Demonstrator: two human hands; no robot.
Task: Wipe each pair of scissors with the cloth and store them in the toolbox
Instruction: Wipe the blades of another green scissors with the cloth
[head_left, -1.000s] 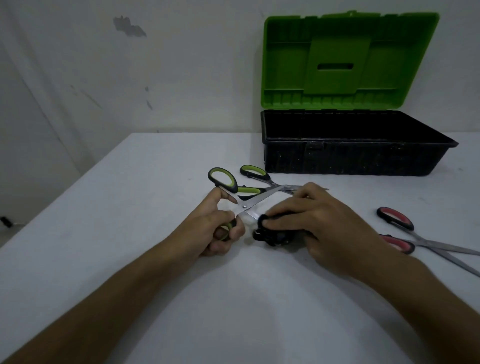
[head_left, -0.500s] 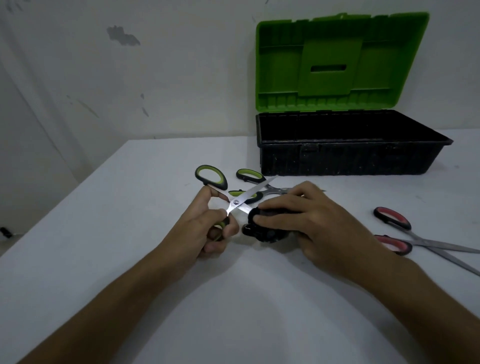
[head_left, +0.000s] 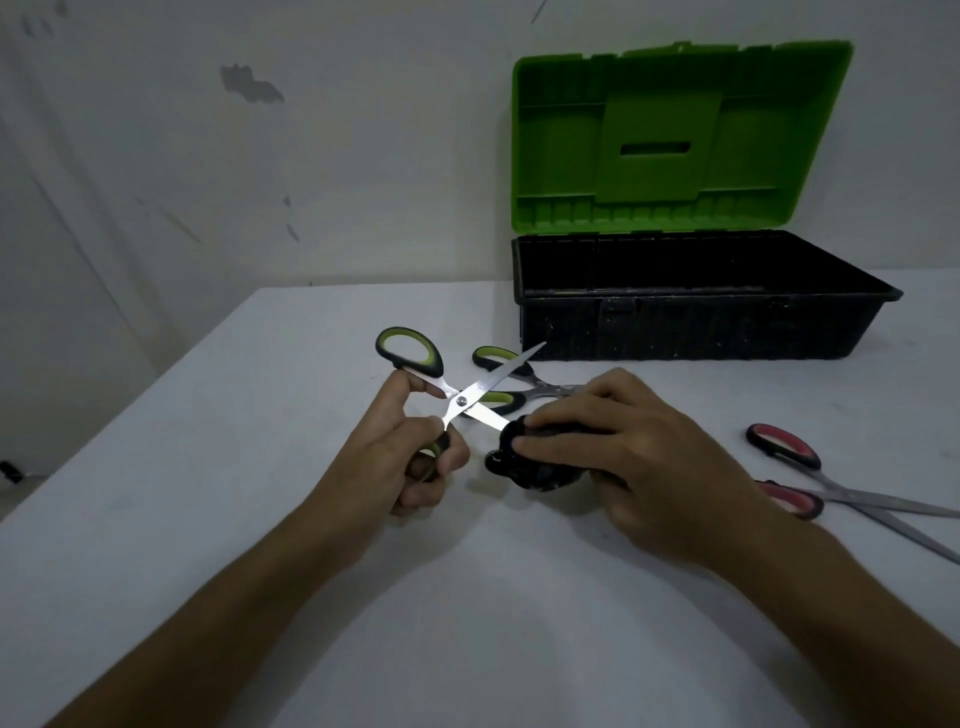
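Wiping step, front-left of open toolbox (head_left: 701, 322): left hand (head_left: 400, 457) grips green-handled scissors (head_left: 462, 400) spread open, right hand (head_left: 623, 447) pinches black cloth (head_left: 524, 462) round one blade; next likely wipe the other blade.

A white table (head_left: 156, 467) stands against a scuffed, dimly lit white wall (head_left: 311, 156).

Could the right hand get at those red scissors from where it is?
Probably yes. The red scissors lie in the open on the table, just beside the right hand, with nothing between. But it grips the black cloth, so it isn't free.
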